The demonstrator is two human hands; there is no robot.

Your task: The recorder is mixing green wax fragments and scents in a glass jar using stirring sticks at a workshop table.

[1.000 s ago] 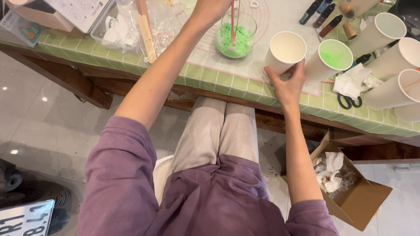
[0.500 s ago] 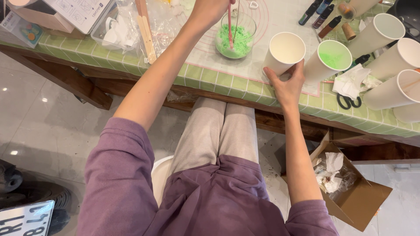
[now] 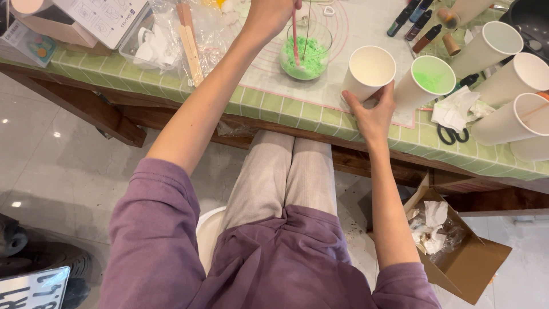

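Note:
My left hand [image 3: 269,16] is raised over a clear glass jar [image 3: 305,50] that holds green powder, and it grips a thin pink stick [image 3: 295,43] whose lower end dips into the powder. The jar stands on a pale silicone mat [image 3: 343,86] with pink lines. My right hand [image 3: 372,111] holds the base of an empty white paper cup [image 3: 369,71] at the mat's near edge. Just right of it stands a second paper cup [image 3: 430,80] with green contents.
Several more white paper cups [image 3: 514,80] stand at the right, beside black scissors [image 3: 452,136] and crumpled tissue [image 3: 457,106]. Small bottles [image 3: 417,23] lie at the back. Wooden sticks [image 3: 189,40] and plastic bags sit at the left. An open cardboard box [image 3: 457,252] with paper waste is on the floor.
The pink stick in my left hand has shifted slightly inside the jar. My right hand stays on the empty cup.

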